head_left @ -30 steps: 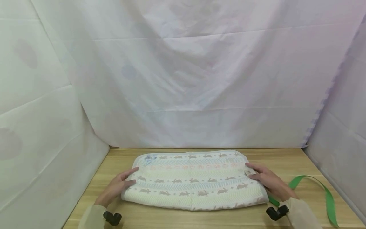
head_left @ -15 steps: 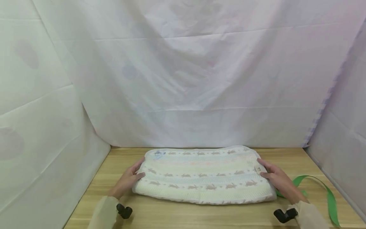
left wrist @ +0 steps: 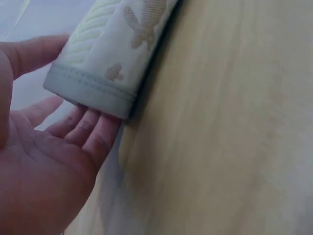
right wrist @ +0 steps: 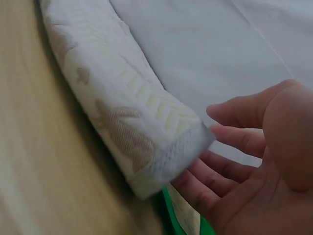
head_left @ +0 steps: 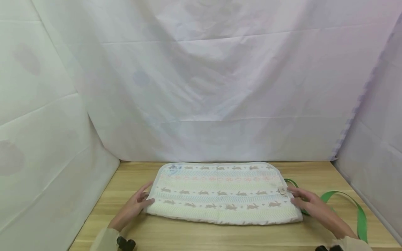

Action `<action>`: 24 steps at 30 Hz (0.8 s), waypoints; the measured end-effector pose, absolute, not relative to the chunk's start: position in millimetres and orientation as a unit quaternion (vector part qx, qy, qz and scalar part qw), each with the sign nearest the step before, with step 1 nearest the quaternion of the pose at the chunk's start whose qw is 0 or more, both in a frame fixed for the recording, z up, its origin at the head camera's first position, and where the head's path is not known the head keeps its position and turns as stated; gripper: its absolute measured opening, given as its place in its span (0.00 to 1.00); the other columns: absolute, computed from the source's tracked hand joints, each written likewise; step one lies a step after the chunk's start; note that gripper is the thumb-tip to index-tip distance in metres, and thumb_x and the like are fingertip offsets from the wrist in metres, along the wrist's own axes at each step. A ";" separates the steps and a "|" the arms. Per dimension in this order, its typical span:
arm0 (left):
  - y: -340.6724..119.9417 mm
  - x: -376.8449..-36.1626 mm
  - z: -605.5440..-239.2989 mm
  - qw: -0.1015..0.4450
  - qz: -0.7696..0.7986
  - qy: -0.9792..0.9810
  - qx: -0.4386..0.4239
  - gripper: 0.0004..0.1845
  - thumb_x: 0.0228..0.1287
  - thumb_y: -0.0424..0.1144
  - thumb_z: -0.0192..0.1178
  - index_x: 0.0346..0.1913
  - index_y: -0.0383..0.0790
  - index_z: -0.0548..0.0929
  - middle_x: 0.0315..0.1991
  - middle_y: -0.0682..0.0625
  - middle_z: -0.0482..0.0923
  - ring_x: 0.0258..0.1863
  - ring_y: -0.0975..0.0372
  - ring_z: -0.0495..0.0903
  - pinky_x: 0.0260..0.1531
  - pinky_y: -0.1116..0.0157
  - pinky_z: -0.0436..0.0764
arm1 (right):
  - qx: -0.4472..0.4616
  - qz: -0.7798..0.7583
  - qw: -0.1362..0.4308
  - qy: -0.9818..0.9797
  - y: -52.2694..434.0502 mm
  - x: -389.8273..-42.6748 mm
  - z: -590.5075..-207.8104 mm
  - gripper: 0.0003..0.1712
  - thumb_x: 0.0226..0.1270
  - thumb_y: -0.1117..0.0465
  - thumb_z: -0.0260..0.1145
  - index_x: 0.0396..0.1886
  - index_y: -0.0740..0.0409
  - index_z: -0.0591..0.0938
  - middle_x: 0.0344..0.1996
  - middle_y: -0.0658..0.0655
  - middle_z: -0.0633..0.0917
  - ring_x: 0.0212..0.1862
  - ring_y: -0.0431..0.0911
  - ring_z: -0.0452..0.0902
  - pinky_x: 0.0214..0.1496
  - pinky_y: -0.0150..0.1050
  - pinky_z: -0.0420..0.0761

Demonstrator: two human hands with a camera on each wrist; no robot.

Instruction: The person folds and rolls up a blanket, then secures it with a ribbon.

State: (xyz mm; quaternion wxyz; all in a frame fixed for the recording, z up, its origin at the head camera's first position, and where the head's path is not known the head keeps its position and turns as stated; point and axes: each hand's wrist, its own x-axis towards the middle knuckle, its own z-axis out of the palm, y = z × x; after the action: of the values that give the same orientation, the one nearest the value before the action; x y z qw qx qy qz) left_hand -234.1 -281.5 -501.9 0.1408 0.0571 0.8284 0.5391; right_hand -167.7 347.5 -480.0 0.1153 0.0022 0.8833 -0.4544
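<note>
White sheeting [head_left: 201, 87] hangs behind and to both sides of a pale wooden table [head_left: 220, 237], closing in the space where the hands work. Between the two hands lies a folded blanket [head_left: 223, 193], padded and cream-coloured, with bands of small brown rabbits, blue zigzags and a pink row running along its length; it rests flat on the table with its long edges parallel to the back sheet. The left hand [head_left: 135, 207] sits at the blanket's left end with its fingers relaxed and spread, and the left wrist view shows the fingertips [left wrist: 93, 129] tucked just under the stitched corner [left wrist: 93, 90] while the thumb rises beside it, nothing pinched. The right hand [head_left: 309, 204] is at the blanket's right end, loosely spread as well, its fingers [right wrist: 230, 147] touching the hemmed corner [right wrist: 176, 152] without curling round it. A small label [head_left: 282, 190] sits on the blanket just beside the right fingertips. A green ribbon [head_left: 351, 205] loops across the table under and beyond the right hand, one end passing beneath the blanket's corner.
</note>
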 end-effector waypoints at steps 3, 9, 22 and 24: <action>-285.4 -227.8 -505.4 0.148 0.543 0.824 0.066 0.44 0.66 0.43 0.65 0.79 0.49 0.53 0.65 0.33 0.71 0.60 0.50 0.76 0.60 0.55 0.72 | -0.030 -0.461 0.110 0.880 353.2 -155.8 -480.1 0.32 0.76 0.53 0.58 0.71 0.67 0.66 0.63 0.73 0.73 0.57 0.38 0.74 0.48 0.36 0.79; -289.5 -220.1 -513.4 0.164 0.531 0.825 0.097 0.49 0.60 0.41 0.70 0.79 0.50 0.51 0.67 0.32 0.69 0.58 0.54 0.75 0.54 0.69 0.72 | -0.089 -0.501 0.136 0.850 360.4 -142.8 -490.8 0.29 0.76 0.57 0.58 0.71 0.65 0.67 0.70 0.75 0.63 0.56 0.19 0.66 0.49 0.25 0.76; -289.3 -218.9 -519.3 0.182 0.559 0.805 0.084 0.52 0.53 0.40 0.74 0.78 0.54 0.55 0.80 0.43 0.42 0.76 0.50 0.49 0.58 0.83 0.58 | -0.197 -0.633 0.220 0.715 370.8 -141.4 -522.8 0.35 0.75 0.72 0.53 0.76 0.71 0.50 0.67 0.24 0.64 0.64 0.28 0.68 0.59 0.25 0.73; -289.1 -218.3 -519.5 0.176 0.559 0.804 0.096 0.51 0.53 0.40 0.74 0.78 0.52 0.56 0.80 0.41 0.41 0.77 0.48 0.47 0.57 0.84 0.58 | -0.195 -0.624 0.208 0.728 370.1 -141.4 -523.5 0.35 0.74 0.72 0.54 0.76 0.71 0.52 0.67 0.24 0.64 0.63 0.28 0.69 0.58 0.25 0.74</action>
State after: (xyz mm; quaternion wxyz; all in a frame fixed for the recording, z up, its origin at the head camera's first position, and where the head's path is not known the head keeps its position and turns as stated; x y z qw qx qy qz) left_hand -218.3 -289.1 -519.5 0.1755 0.0965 0.8045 0.5592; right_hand -141.4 370.1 -523.5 0.2076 -0.1954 0.7278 -0.6238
